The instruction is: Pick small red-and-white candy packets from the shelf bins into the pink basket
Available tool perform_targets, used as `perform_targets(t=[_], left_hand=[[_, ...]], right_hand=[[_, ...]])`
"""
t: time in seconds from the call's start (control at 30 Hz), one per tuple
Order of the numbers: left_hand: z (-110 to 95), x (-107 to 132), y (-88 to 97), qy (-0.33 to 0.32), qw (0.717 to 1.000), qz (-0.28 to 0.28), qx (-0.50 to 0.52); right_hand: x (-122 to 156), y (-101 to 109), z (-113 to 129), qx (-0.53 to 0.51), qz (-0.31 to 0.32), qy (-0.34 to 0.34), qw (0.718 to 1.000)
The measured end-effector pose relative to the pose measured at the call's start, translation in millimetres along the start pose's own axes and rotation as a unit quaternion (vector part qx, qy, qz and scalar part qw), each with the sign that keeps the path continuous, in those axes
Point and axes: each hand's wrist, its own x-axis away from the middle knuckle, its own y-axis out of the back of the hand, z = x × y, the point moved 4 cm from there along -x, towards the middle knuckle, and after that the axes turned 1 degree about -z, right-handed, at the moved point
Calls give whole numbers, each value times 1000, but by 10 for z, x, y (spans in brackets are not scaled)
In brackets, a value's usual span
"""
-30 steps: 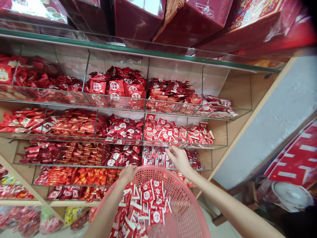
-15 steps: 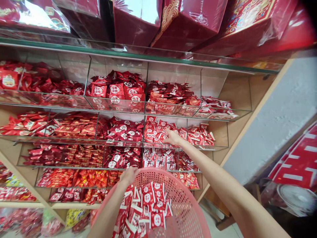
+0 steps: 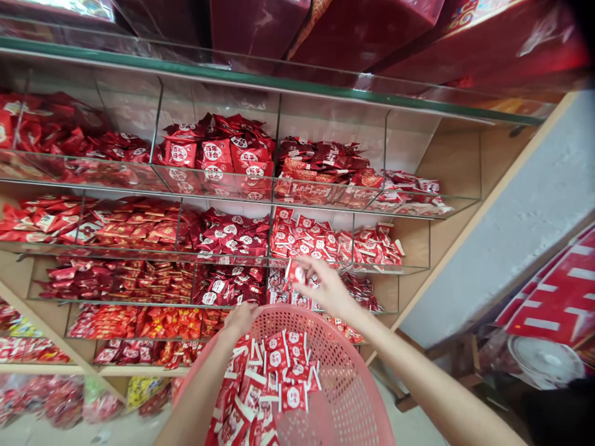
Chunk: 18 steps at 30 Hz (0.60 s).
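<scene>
My left hand [image 3: 242,318] is closed on the far rim of a pink perforated plastic basket [image 3: 356,378], its forearm crossing the basket's left side. Many small red-and-white packets [image 3: 292,397] lie loose in the basket, mostly to the left. My right hand [image 3: 323,285] is above the basket's far edge, thumb and fingers pinching one red-and-white candy packet [image 3: 295,272]. Behind it, a shelf compartment holds a heap of similar packets [image 3: 302,235].
Glass-fronted shelves [image 3: 218,192] with dividers hold heaps of red packets. Large dark red boxes [image 3: 260,31] stand on the glass shelf above. Filled plastic bags [image 3: 60,399] lie on the floor at left. A grey wall [image 3: 515,204] and a wooden stool [image 3: 413,371] are at right.
My right hand has come out of the shelf compartment, moving down towards the basket with a candy packet in its fingers. My left hand stays on the rim. The view has shifted slightly.
</scene>
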Motion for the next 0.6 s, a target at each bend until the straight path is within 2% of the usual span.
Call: perform_targets(t=[0.07,0.17,0.3,0.4,0.6], left_hand=[[4,-14,-15,-11,1000,2,12],[20,-35,-40,-18,1000,-4,13],[53,-57,-70,-12,1000,-12,14],[64,-60,-73,-12,1000,-19,13],[39,-38,-51,-23,1000,-15,12]], right_hand=[[359,-254,56,-11,98,-15,995],[875,-591,-73,4,240,-53,969],[1314,-793,-358,65,361,-101,925],[1428,-834,-456,102,395,-96,908],[1429,-922,-463,147,408,-92,896]])
